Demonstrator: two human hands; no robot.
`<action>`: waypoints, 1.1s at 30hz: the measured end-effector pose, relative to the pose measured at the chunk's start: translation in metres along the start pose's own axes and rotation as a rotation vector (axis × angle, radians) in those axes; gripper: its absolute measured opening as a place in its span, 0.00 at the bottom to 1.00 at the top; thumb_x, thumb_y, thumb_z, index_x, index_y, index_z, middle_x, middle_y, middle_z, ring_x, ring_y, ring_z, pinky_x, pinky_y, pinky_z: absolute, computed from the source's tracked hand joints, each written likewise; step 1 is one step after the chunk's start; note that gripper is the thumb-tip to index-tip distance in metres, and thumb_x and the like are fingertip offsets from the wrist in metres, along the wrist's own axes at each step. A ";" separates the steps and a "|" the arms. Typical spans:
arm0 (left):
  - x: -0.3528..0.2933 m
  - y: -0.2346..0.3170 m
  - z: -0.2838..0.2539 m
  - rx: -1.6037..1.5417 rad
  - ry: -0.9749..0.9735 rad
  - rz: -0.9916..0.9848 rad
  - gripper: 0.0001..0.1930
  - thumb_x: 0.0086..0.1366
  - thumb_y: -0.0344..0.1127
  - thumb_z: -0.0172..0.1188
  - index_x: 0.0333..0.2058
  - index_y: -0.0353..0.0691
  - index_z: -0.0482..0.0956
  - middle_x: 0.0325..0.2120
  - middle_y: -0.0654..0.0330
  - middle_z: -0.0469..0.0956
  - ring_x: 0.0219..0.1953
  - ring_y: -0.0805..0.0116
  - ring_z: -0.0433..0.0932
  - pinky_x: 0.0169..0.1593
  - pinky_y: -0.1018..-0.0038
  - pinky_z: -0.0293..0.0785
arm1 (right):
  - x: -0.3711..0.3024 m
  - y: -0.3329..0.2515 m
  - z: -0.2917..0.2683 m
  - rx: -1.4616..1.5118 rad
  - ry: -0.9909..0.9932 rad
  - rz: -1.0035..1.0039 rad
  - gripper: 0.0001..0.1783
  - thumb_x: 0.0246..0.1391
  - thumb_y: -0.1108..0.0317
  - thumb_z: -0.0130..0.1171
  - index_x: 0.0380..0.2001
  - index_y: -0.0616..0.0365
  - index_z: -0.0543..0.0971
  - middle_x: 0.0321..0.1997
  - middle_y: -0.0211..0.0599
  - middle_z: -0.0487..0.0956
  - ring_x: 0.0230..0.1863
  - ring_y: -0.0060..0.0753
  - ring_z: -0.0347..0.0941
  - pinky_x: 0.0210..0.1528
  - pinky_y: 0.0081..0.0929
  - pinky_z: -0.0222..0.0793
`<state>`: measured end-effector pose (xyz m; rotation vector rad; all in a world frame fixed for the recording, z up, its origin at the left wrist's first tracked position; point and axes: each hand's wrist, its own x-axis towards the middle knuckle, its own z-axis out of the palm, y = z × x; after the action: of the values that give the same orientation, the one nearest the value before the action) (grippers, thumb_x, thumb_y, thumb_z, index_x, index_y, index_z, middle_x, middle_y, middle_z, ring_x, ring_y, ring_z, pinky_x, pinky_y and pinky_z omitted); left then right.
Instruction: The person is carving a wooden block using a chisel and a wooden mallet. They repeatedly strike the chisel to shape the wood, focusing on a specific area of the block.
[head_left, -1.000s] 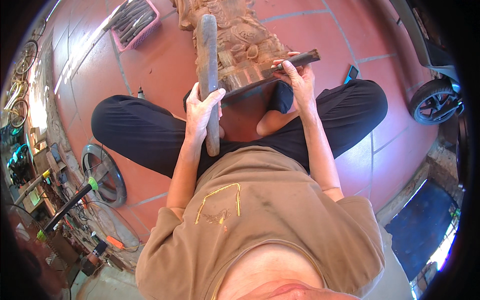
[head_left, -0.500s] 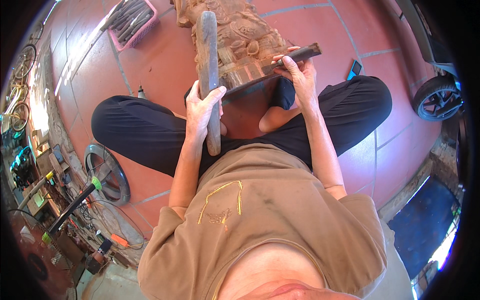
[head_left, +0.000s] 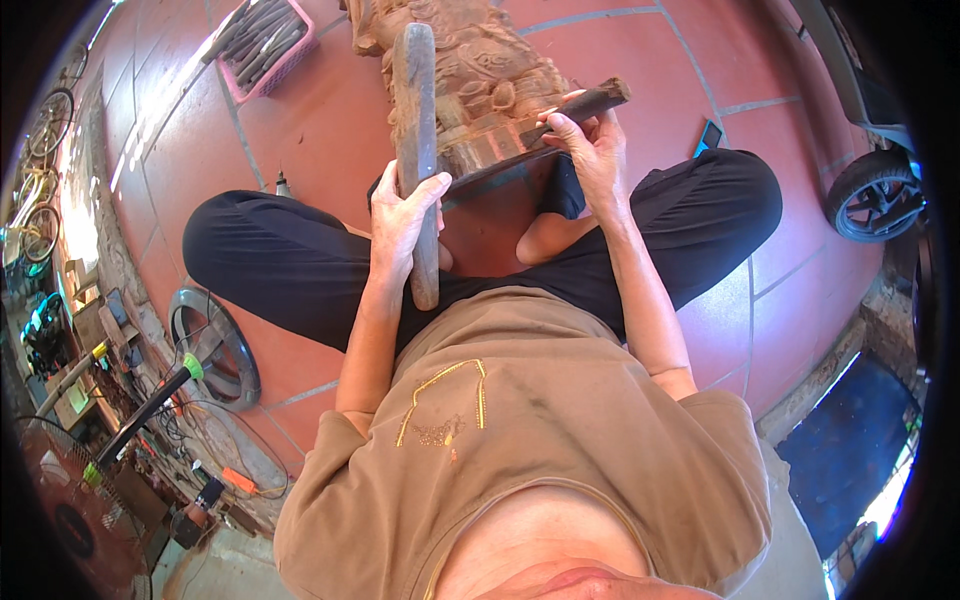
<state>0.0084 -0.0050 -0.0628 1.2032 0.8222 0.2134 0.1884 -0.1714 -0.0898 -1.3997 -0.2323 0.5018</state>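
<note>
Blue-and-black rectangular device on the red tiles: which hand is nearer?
Right. The right hand is to the left of the device, holding a dark, wooden-handled tool; the left hand is farther left, gripping a long grey-brown wooden bar.

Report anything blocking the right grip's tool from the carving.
Nothing visible does: the tool in the right grip points at the near end of the carving; the wooden bat in the left grip is farther left.
</note>
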 end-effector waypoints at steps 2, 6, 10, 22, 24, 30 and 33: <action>0.000 0.001 0.000 0.011 -0.001 0.003 0.14 0.62 0.34 0.69 0.40 0.39 0.72 0.19 0.66 0.73 0.16 0.78 0.71 0.20 0.80 0.69 | 0.001 0.000 0.001 -0.010 0.003 -0.017 0.17 0.59 0.69 0.67 0.48 0.58 0.74 0.39 0.29 0.79 0.41 0.20 0.77 0.41 0.23 0.78; 0.000 -0.002 0.000 0.041 -0.009 0.011 0.14 0.62 0.35 0.69 0.40 0.39 0.72 0.20 0.66 0.73 0.16 0.79 0.71 0.20 0.80 0.69 | 0.001 0.001 0.003 -0.074 0.008 -0.059 0.16 0.58 0.69 0.68 0.47 0.58 0.75 0.36 0.27 0.79 0.36 0.17 0.75 0.39 0.22 0.75; 0.000 0.010 -0.002 0.119 -0.081 0.035 0.16 0.61 0.35 0.69 0.43 0.37 0.74 0.23 0.64 0.75 0.18 0.79 0.72 0.22 0.79 0.70 | -0.001 0.000 0.006 -0.128 0.013 -0.101 0.15 0.58 0.68 0.68 0.46 0.60 0.76 0.32 0.27 0.80 0.33 0.18 0.74 0.37 0.22 0.73; 0.006 0.204 0.071 0.973 -0.491 0.784 0.30 0.62 0.44 0.69 0.55 0.32 0.70 0.36 0.42 0.81 0.35 0.54 0.83 0.43 0.64 0.77 | -0.003 0.001 0.005 -0.137 0.075 -0.139 0.17 0.58 0.68 0.68 0.46 0.63 0.76 0.34 0.34 0.82 0.36 0.21 0.76 0.40 0.23 0.73; 0.001 0.209 0.084 1.112 -0.526 0.686 0.31 0.62 0.44 0.68 0.56 0.32 0.68 0.35 0.43 0.81 0.35 0.54 0.82 0.41 0.64 0.76 | -0.001 0.006 0.004 -0.175 0.069 -0.163 0.17 0.58 0.67 0.68 0.47 0.64 0.76 0.35 0.35 0.83 0.37 0.21 0.77 0.40 0.23 0.73; 0.031 0.189 0.075 1.516 -0.657 0.566 0.36 0.62 0.51 0.66 0.58 0.30 0.67 0.30 0.37 0.79 0.34 0.45 0.82 0.40 0.59 0.75 | -0.003 -0.003 0.010 -0.223 0.028 -0.133 0.19 0.59 0.66 0.67 0.48 0.64 0.75 0.36 0.38 0.84 0.36 0.23 0.78 0.40 0.26 0.74; 0.022 0.208 0.088 1.521 -0.626 0.621 0.38 0.62 0.51 0.66 0.62 0.31 0.67 0.43 0.39 0.80 0.47 0.48 0.80 0.53 0.63 0.73 | -0.004 -0.001 0.008 -0.232 0.025 -0.129 0.19 0.59 0.65 0.67 0.48 0.64 0.75 0.35 0.38 0.84 0.34 0.24 0.78 0.39 0.27 0.74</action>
<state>0.1379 0.0212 0.1219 2.7425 -0.1362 -0.3854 0.1817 -0.1664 -0.0867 -1.6037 -0.3671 0.3588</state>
